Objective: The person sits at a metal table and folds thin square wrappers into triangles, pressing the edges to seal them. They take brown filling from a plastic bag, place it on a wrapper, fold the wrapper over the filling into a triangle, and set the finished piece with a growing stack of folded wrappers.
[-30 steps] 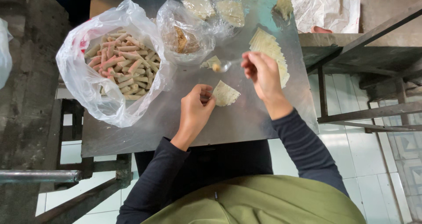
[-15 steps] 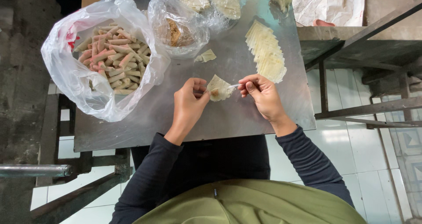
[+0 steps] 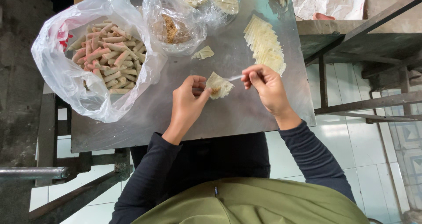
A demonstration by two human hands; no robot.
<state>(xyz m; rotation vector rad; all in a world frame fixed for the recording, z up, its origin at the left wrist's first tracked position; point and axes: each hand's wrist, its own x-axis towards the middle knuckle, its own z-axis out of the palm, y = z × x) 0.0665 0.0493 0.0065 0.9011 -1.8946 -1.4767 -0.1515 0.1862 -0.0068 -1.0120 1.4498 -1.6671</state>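
Head view: the left hand (image 3: 188, 104) cups a thin, pale, square wrapper (image 3: 219, 85), its fingers pinching the wrapper's near edge just above the metal table (image 3: 246, 114); a small brown dab of filling sits at the wrapper's centre. The right hand (image 3: 266, 85) is closed, thumb and fingertips pressed on the handle of a small clear spoon (image 3: 234, 78) whose tip meets the wrapper's far edge. Risk, as a judgement: the wrapper looks soft and limp, so a hard pinch or a dragging spoon could tear it, and filling near the edge could spill out of the fold. A stack of wrappers (image 3: 265, 44), fanned in a flat overlapping row, lies just beyond the right hand; its exposed sheets may dry and crack. A clear, crinkled bag of filling (image 3: 173, 24) stands open beyond the left hand, with a loose scrap of wrapper (image 3: 203, 53) beside it. A large translucent bag of finished rolls (image 3: 105, 52), short tan cylinders, slumps over the table's left edge and could slide off.
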